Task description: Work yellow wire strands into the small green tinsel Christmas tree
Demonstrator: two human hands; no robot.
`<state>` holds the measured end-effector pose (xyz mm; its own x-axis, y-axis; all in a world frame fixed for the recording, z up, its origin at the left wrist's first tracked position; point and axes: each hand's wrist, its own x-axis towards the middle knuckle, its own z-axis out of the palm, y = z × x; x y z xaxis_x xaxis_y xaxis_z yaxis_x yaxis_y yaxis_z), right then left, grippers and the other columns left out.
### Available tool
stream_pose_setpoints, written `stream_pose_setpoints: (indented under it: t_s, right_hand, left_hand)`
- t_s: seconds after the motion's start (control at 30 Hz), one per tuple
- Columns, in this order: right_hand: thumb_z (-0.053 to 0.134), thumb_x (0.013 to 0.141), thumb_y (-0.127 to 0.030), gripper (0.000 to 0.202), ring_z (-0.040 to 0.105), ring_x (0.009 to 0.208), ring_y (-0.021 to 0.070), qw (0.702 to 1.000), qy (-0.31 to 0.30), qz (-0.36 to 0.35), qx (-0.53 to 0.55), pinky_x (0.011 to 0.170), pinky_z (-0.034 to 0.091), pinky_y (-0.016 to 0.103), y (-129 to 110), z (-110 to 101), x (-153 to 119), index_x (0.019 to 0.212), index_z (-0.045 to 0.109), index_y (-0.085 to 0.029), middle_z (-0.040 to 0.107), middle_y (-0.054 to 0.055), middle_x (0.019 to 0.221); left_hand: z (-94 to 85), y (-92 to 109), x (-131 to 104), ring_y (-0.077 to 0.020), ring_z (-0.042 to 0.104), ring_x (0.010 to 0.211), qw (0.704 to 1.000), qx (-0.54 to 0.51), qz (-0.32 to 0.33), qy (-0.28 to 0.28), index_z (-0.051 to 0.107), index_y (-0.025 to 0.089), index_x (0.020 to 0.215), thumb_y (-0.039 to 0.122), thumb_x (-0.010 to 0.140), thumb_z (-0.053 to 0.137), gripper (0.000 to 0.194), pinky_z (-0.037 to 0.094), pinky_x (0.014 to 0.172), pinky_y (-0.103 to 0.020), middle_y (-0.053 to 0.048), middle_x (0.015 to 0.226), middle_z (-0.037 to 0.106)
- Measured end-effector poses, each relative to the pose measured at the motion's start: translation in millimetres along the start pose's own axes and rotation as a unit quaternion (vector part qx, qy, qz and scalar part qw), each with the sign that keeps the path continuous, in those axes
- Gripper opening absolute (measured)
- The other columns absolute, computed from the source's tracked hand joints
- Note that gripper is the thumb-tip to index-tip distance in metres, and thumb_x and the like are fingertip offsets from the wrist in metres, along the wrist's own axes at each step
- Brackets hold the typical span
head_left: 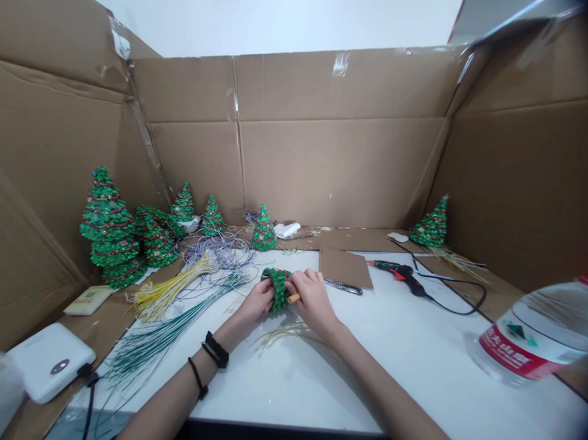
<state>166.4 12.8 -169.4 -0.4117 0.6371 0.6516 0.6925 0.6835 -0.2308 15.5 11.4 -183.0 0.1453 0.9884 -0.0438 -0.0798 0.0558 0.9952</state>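
My left hand (pixel 256 302) is closed on the left side of a small green woven tree piece (pixel 278 291), which has a touch of red along its top edge. My right hand (pixel 315 301) is curled at the piece's right side. From under its fingers sticks the end of a tool with a short wooden handle (pixel 294 299); the tool's working end is hidden. Loose yellowish strands (pixel 281 334) lie on the white tabletop (pixel 285 390) just below both hands. Scissors (pixel 344 287) lie beyond my right hand, beside a square of cardboard (pixel 345 268).
Green decorated trees stand at the back left, including a tall one (pixel 107 226), and another (pixel 430 224) at the back right. Yellow strands (pixel 172 289) and green strands (pixel 159 338) spread left. A corded glue gun (pixel 402 275) and a large water bottle (pixel 534 331) are right. Cardboard walls (pixel 336 163) surround the table.
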Motion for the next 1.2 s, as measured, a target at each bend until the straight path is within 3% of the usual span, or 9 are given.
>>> stream_pose_setpoints:
  t_s: [0.27,0.47,0.6,0.73,0.93,1.03,1.2]
  right_hand:
    - [0.039,0.094,-0.023,0.021,0.043,0.074,0.0197,0.999,0.024,0.029,0.010,0.069,0.028,0.031,9.7,-10.7,4.3,0.076,0.047,-0.020,0.059,0.002,0.076]
    - [0.043,0.092,-0.022,0.017,0.046,0.074,0.0194,0.999,-0.005,0.034,0.017,0.067,0.030,0.029,8.8,-10.5,3.4,0.077,0.049,-0.020,0.059,0.003,0.077]
    - [0.042,0.091,-0.021,0.015,0.048,0.072,0.0192,0.997,-0.043,0.045,0.040,0.065,0.033,0.027,8.0,-9.7,3.5,0.078,0.050,-0.019,0.058,0.004,0.074]
    - [0.038,0.092,-0.022,0.020,0.048,0.070,0.0190,0.997,-0.036,0.044,0.057,0.064,0.033,0.027,7.7,-16.0,4.5,0.075,0.049,-0.019,0.056,0.005,0.072]
    - [0.028,0.095,-0.036,0.043,0.045,0.063,0.0164,0.988,-0.042,0.017,0.148,0.063,0.034,0.027,5.9,-29.4,4.4,0.058,0.042,-0.020,0.046,0.001,0.058]
    - [0.023,0.096,-0.037,0.043,0.047,0.067,0.0165,0.980,-0.003,0.010,0.196,0.068,0.035,0.028,3.2,-28.1,2.1,0.064,0.047,-0.020,0.051,0.002,0.062]
    - [0.027,0.095,-0.039,0.042,0.040,0.050,0.0114,0.947,0.060,0.090,0.301,0.054,0.032,0.024,-4.5,-19.6,-2.0,0.061,0.043,-0.020,0.043,-0.003,0.053]
  left_hand:
    - [-3.6,-2.1,-4.9,-0.0045,0.027,0.031,1.000,-0.004,0.003,0.006,0.050,0.017,0.072,0.044,0.078,0.051,0.027,0.014,0.034,-0.018,0.009,0.037,0.036]
    - [-5.2,-4.0,-4.0,-0.0057,0.032,0.031,0.999,-0.033,0.010,0.011,0.046,0.017,0.068,0.050,0.077,0.047,0.034,0.019,0.034,-0.017,0.007,0.037,0.041]
    - [-1.5,4.0,-9.4,-0.0057,0.032,0.032,0.999,0.024,0.024,0.017,0.046,0.017,0.065,0.055,0.073,0.053,0.039,0.019,0.035,-0.018,0.007,0.037,0.041]
    - [2.5,13.4,-14.5,-0.0050,0.031,0.037,0.996,0.057,0.058,0.028,0.051,0.016,0.066,0.048,0.066,0.065,0.035,0.020,0.039,-0.019,0.009,0.043,0.040]
    - [-10.4,8.8,-7.6,-0.0095,0.045,0.054,0.988,0.116,0.099,0.026,0.058,0.014,0.073,0.040,0.072,0.059,0.026,0.034,0.050,-0.021,0.003,0.061,0.054]
    - [-18.4,2.8,-2.5,-0.0129,0.051,0.063,0.980,0.157,0.118,0.037,0.059,0.014,0.072,0.034,0.073,0.057,0.020,0.039,0.057,-0.023,0.000,0.068,0.059]
    - [-20.7,-1.4,0.5,-0.0172,0.056,0.072,0.972,0.192,0.129,0.048,0.061,0.015,0.073,0.032,0.075,0.053,0.019,0.044,0.067,-0.027,-0.001,0.070,0.062]
